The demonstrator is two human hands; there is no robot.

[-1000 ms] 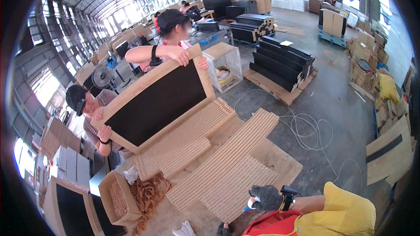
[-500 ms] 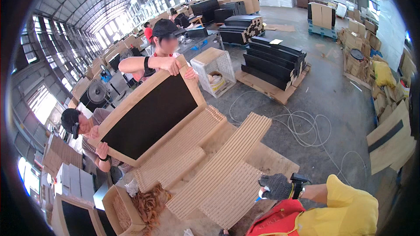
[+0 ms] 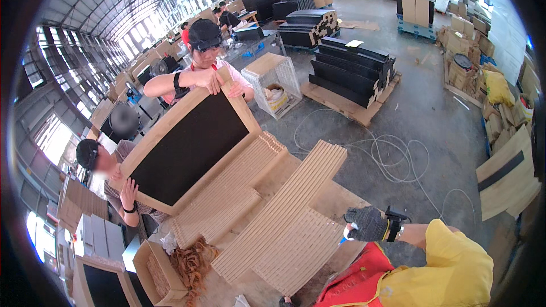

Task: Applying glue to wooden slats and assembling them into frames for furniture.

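Observation:
My right hand, in a dark grey knit glove, is closed around a small white-and-blue thing, mostly hidden by the fingers. It is beside a layer of light wooden strips. Across that layer lies a bundle of longer wooden strips. Of my left hand, only dark gloved fingertips show at the lower edge; its grip is hidden. Beyond the strips, two co-workers hold a wood-framed black panel tilted on edge, one at each end.
More stacked strips lie under the panel. A cardboard box and tangled brown shavings are at lower left. A pale hose coils over the floor. Black boards sit on a pallet; a white crate stands nearby.
The view has shifted slightly. My right hand sits a little higher and further right, still closed on the small thing. The co-workers keep hold of the panel, one head now bent toward its upper corner.

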